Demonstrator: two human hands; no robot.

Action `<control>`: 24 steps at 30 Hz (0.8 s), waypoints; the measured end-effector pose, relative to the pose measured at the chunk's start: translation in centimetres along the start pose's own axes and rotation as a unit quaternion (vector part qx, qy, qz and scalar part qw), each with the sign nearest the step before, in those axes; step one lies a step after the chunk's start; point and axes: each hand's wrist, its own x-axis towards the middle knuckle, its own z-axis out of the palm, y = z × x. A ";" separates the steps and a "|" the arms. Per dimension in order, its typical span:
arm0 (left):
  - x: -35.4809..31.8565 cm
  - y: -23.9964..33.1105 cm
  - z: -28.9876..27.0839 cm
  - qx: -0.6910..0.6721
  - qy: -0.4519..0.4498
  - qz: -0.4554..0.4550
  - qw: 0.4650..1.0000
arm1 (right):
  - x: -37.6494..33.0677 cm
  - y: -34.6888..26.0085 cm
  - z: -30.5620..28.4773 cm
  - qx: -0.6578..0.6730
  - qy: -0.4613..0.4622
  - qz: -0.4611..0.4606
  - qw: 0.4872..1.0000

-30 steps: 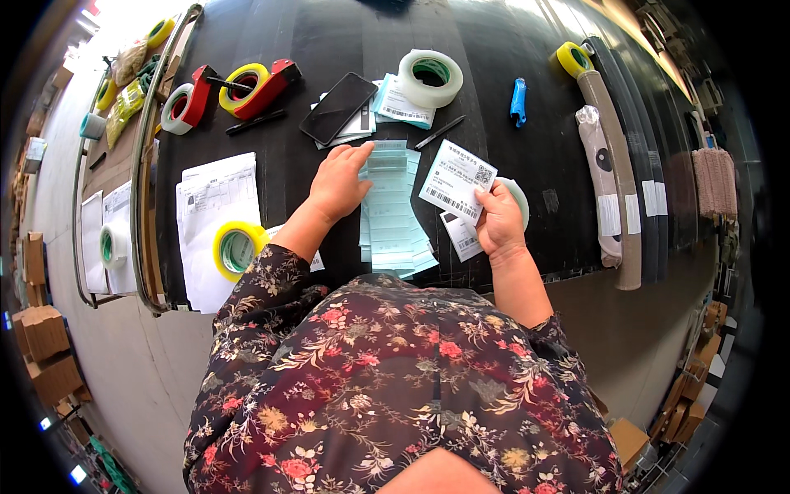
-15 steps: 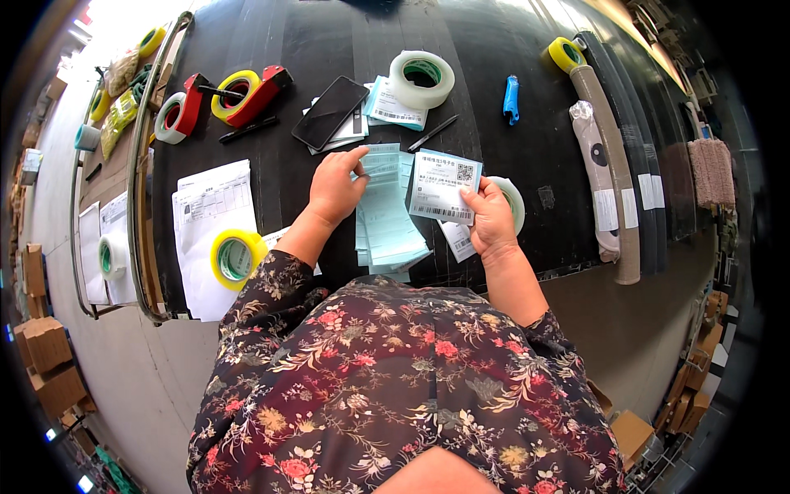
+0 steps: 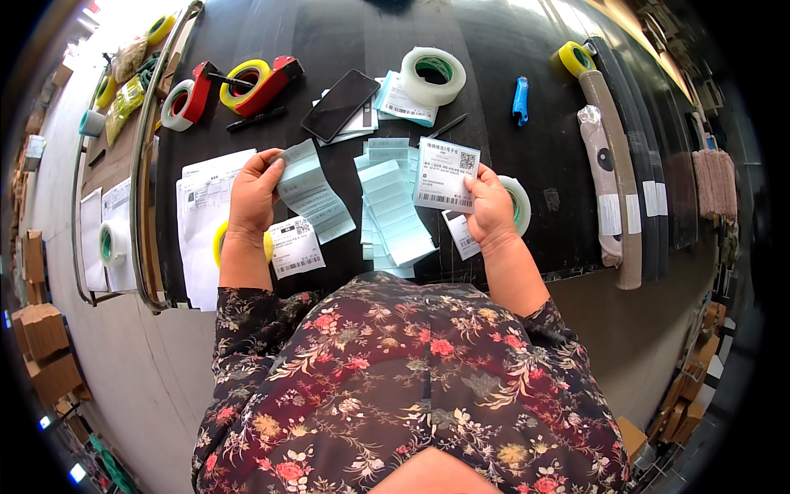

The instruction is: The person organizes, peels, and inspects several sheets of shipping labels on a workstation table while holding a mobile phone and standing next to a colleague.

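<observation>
My left hand (image 3: pixel 256 193) pinches the corner of a pale blue backing paper strip (image 3: pixel 318 198), which hangs to the right over the black table. Between the thumb and fingers of my right hand (image 3: pixel 492 204) is a white printed label (image 3: pixel 445 174) with a barcode and a square code. A loose pile of pale blue strips (image 3: pixel 395 210) lies between the hands. Below the left strip rests another white label (image 3: pixel 296 249). Partly under my right hand sit one more label (image 3: pixel 462 234) and a clear tape roll (image 3: pixel 518 206).
Beyond the hands lie a black phone (image 3: pixel 341 105), a large tape roll (image 3: pixel 433 76), a pen (image 3: pixel 447 126) and a blue cutter (image 3: pixel 520 101). Red tape dispensers (image 3: pixel 262 85) stand far left, above white sheets (image 3: pixel 206 222). Long wrapped rolls (image 3: pixel 613 173) line the right side.
My left hand has moved left from the pile, lifting a blue strip. This uncovers the white label at lower left. My right hand keeps its label, nearly in place.
</observation>
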 end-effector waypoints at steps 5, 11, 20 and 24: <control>-1.6 0.6 -0.9 0.009 -0.028 -0.014 0.999 | 0.0 -0.2 0.4 -0.034 -0.046 -0.014 0.998; -5.6 3.5 0.3 -0.064 -0.052 0.008 0.997 | 0.8 2.5 1.4 -0.140 -0.116 0.021 0.983; -5.9 2.1 -2.6 0.199 -0.014 0.017 0.980 | 1.9 5.1 1.9 -0.393 -0.099 -0.089 0.910; -4.6 -2.2 -4.3 0.322 0.011 0.076 0.943 | 1.0 4.8 2.5 -0.619 -0.047 -0.177 0.764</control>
